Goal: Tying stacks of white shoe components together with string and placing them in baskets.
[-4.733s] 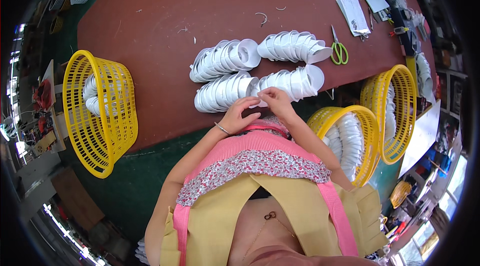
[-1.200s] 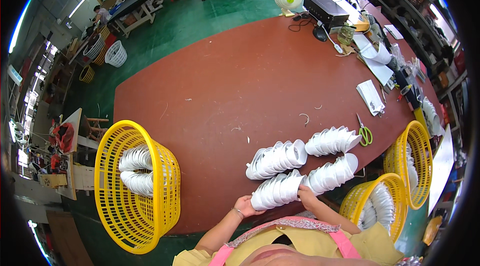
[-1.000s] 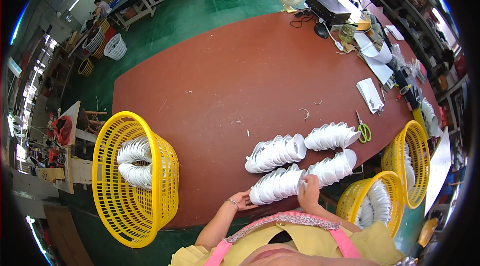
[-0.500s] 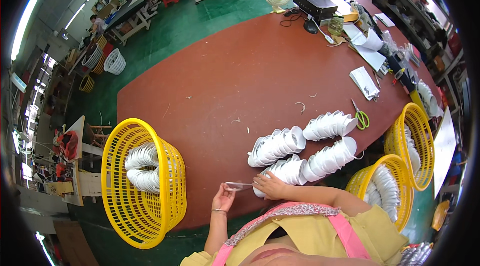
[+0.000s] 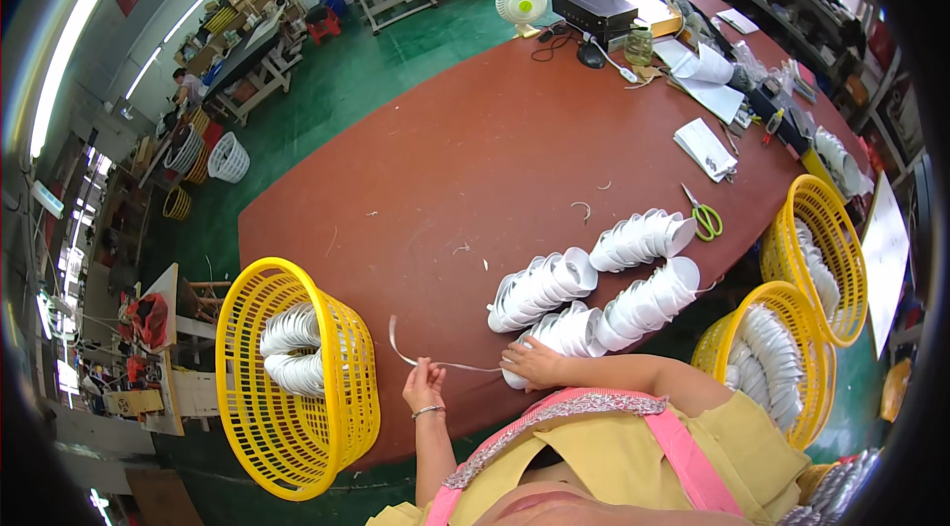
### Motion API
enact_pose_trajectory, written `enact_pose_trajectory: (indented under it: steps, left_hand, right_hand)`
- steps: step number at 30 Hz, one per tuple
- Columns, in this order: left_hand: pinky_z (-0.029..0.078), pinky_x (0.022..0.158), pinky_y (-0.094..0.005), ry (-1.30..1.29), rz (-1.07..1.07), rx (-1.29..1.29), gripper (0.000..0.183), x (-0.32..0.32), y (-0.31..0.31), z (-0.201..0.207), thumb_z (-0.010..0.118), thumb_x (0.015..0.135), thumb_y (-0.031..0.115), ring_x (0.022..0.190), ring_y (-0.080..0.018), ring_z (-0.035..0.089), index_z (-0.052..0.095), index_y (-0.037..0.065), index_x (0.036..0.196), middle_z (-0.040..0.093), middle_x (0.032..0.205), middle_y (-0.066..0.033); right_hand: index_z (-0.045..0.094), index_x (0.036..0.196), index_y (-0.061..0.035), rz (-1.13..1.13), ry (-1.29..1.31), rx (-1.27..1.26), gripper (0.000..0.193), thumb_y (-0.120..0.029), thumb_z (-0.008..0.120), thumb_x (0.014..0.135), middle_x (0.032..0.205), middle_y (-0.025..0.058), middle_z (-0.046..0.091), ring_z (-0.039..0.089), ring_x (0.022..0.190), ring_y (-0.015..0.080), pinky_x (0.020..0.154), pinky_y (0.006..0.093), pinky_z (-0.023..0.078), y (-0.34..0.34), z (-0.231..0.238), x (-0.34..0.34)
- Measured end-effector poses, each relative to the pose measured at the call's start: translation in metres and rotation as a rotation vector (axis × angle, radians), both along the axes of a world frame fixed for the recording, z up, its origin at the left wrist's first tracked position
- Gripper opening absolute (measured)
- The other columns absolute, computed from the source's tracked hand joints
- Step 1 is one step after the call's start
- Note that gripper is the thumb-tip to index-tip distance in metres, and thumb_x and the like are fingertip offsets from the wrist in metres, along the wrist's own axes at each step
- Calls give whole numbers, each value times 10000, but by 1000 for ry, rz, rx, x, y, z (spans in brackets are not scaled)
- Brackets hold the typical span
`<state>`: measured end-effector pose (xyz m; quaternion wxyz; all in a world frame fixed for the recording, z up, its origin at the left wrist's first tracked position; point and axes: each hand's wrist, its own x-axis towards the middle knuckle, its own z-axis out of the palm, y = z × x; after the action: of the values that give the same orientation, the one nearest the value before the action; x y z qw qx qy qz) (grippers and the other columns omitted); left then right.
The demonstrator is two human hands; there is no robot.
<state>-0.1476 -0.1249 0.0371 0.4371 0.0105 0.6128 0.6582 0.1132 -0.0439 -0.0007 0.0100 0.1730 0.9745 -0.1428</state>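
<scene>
My left hand (image 5: 426, 387) pinches a thin white strip (image 5: 465, 368). One end of it curls up past my fingers, and the other runs to the near stack under my right hand. My right hand (image 5: 532, 365) grips the near end of this stack of white cup-shaped pieces (image 5: 571, 330), fingers bent over it; the fingertips are partly hidden. Beside it on the red-brown table (image 5: 396, 190) lie more nested rows: a left stack (image 5: 542, 288), a far stack (image 5: 643, 237) and a right stack (image 5: 650, 303).
A yellow basket (image 5: 358, 378) with white stacks stands at the table's left. Two more yellow baskets with white pieces, a near one (image 5: 714, 353) and a far one (image 5: 856, 288), stand right. Green-handled scissors (image 5: 707, 219), papers (image 5: 705, 150), a fan (image 5: 521, 3) and a black box (image 5: 594, 11) lie farther off.
My left hand has shifted slightly left, and the white strip now stretches longer, its free end curling upward. My right hand stays on the stack. The whole view has shifted a little.
</scene>
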Motion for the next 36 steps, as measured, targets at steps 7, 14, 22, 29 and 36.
enact_pose_trajectory:
  steps: [7,14,22,29,36]
  left_hand:
    - [510,822,-290,51,249,-56,276,-36,-32,-54,623,970,352,808,-75,569,634,79,1014,614,881,10]
    - [515,939,-432,-324,613,1,363,-71,-93,-108,550,988,426,778,-183,590,520,84,1106,583,835,-46]
    - [492,552,-263,-59,1082,-169,205,-157,-183,-110,616,899,215,453,-101,389,489,120,769,347,534,17]
    - [340,437,-190,-172,720,110,321,-99,-161,-73,585,969,253,418,-60,353,462,166,686,329,494,69]
    - [355,436,-235,-236,-72,10,364,18,-61,-41,582,981,392,420,-62,333,524,132,732,301,485,65]
  right_hand:
    - [540,1268,-96,-20,18,4,797,-431,851,614,1288,68,532,439,1261,253,1040,492,328,0,-5,-2]
    - [556,1240,-106,-14,34,-2,771,-420,857,604,1237,58,548,451,1228,248,1030,483,327,1,-14,-1]
    - [548,1271,-110,24,13,29,805,-451,852,607,1259,58,536,444,1229,249,1025,478,322,2,-12,-6]
    - [539,1289,-104,27,-19,-17,815,-463,842,623,1260,59,534,429,1249,246,1033,479,318,6,-10,-8]
    - [511,1337,-75,-30,122,-138,784,-454,788,709,1334,103,515,425,1272,271,1031,476,326,11,-2,1]
